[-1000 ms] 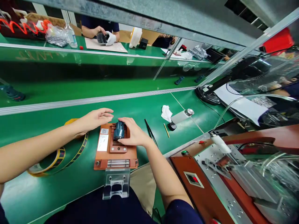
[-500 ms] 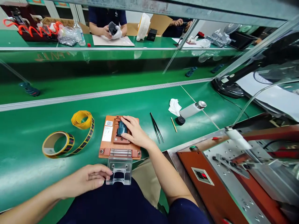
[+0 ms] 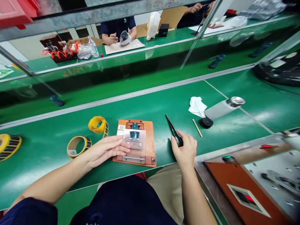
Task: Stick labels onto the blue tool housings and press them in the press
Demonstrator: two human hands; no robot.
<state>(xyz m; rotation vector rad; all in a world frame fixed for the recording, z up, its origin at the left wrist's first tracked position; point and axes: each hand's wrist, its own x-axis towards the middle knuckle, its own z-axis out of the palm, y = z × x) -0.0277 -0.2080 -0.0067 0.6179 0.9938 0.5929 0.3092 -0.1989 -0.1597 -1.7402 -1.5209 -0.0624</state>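
Note:
An orange-brown fixture point(image 3: 150, 137) lies on the bench in front of me, with a dark teal plastic part point(image 3: 134, 126) seated in its nest. Its clear hinged cover point(image 3: 140, 145) is folded over the part, which shows through the cutout. My left hand point(image 3: 109, 150) rests at the cover's left side, fingers stretched out and touching it. Right of the fixture, my right hand point(image 3: 186, 150) has thumb and fingers closed around the near end of black tweezers point(image 3: 172, 126), which still lie along the bench.
Rolls of yellow-edged label tape point(image 3: 77, 147) lie left. Beyond the tweezers are a wooden stick point(image 3: 197, 128), a black cap point(image 3: 206, 122), a white bottle point(image 3: 219, 109) and a crumpled tissue point(image 3: 197, 106). An orange machine point(image 3: 225, 178) stands right. Co-workers sit behind the partition.
The clear cover has swung up from the front edge and over the teal part, my left hand moving with it. My right hand has left the part and moved right onto the tweezers.

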